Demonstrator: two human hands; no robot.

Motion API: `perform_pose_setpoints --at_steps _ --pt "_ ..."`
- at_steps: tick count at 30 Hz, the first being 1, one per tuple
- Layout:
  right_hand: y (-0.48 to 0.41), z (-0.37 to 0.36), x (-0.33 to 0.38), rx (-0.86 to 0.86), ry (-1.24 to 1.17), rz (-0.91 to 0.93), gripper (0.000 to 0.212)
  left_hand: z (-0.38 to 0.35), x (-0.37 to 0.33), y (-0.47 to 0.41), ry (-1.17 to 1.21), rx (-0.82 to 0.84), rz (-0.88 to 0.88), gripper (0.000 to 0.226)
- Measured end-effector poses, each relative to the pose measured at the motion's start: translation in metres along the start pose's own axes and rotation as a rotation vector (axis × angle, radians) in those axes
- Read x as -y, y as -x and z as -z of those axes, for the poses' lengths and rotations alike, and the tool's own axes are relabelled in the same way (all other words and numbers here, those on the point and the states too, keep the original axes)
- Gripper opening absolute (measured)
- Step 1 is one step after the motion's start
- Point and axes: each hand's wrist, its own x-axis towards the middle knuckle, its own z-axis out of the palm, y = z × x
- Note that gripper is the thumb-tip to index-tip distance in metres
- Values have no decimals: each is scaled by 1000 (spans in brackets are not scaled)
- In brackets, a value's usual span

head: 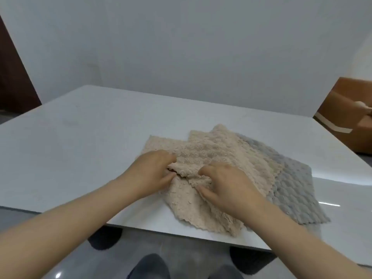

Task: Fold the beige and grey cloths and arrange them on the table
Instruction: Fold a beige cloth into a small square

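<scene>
Left hand (153, 170) and right hand (227, 186), fingers curled, pinch a bunched edge of the fluffy beige cloth (211, 150), apparently several layers, overlapping the fluffy grey cloth (291, 178) on the glossy white table (80, 137).

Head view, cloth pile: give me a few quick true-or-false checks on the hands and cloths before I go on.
1. The left hand and the right hand both grip the beige cloth. True.
2. The grey cloth lies on top of the beige ones. False: it lies under them and shows at the right.
3. The pile sits near the front edge of the table. True.
4. The cardboard box stands on the table. False: it stands beyond the table's right edge.
</scene>
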Motion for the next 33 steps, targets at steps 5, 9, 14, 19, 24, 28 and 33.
perform_pose_setpoints --at_steps 5,9,14,19,24,28,33 --pt "-6 -11 3 -10 -18 -31 30 -13 0 -24 -114 118 -17 21" --pt "-9 -16 6 -20 -11 -44 30 -22 7 -30 -124 102 -45 17" --pt "-10 -16 11 -56 -19 -64 32 -15 4 -26 -2 -35 -41 19" --pt "-11 -11 21 -127 -32 -105 31 5 4 -14 110 -178 -60 28" --pt "-17 -4 34 -189 -26 -139 32 22 4 0 156 -242 -73 26" --pt "-18 3 44 -230 -41 -138 28 38 1 7 232 -289 -56 17" --pt "-19 15 50 -328 -74 -91 14 55 -6 12 409 -372 -66 13"
